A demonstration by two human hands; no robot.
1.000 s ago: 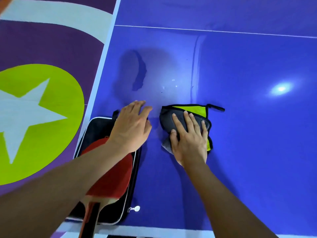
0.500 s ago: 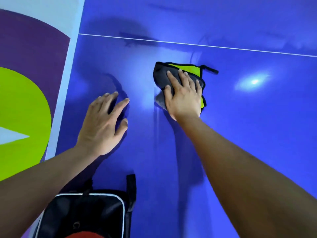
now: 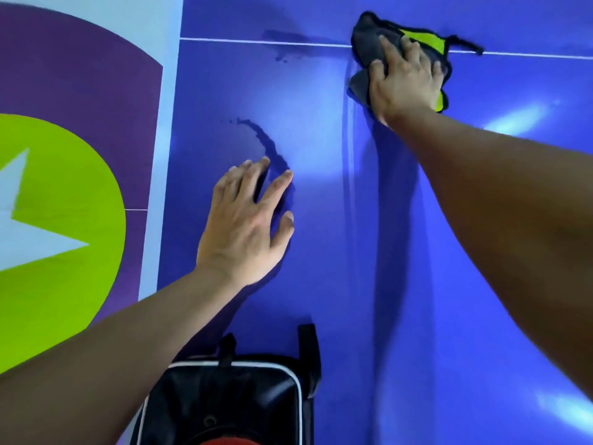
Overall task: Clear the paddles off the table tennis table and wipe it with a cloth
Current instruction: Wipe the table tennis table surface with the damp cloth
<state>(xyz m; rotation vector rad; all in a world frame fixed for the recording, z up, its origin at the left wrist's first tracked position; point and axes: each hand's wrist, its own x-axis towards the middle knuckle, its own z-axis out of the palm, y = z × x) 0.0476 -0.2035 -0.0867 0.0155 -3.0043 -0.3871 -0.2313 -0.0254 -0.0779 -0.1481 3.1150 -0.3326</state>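
Right hand (image 3: 404, 81): flat on the cloth (image 3: 369, 36), fingers (image 3: 407, 49) straight and close together, pressing it onto the worktop (image 3: 321, 284), not curled around it.
Left hand (image 3: 244, 226): palm down on the bare worktop, fingers (image 3: 276, 191) spread and extended, holding nothing.
Cloth: soft, crumpled, grey with a yellow-green panel and black edging; at the far side, across the white line (image 3: 256, 42).
Worktop: smooth, glossy blue, with a dark wet streak (image 3: 269, 146) near the left fingertips.
Case (image 3: 224, 399): black, white piping, open at the near edge.
Paddle (image 3: 229, 441): red, only its top visible inside the case.
Floor (image 3: 64, 220): purple, with a green circle and a white star.
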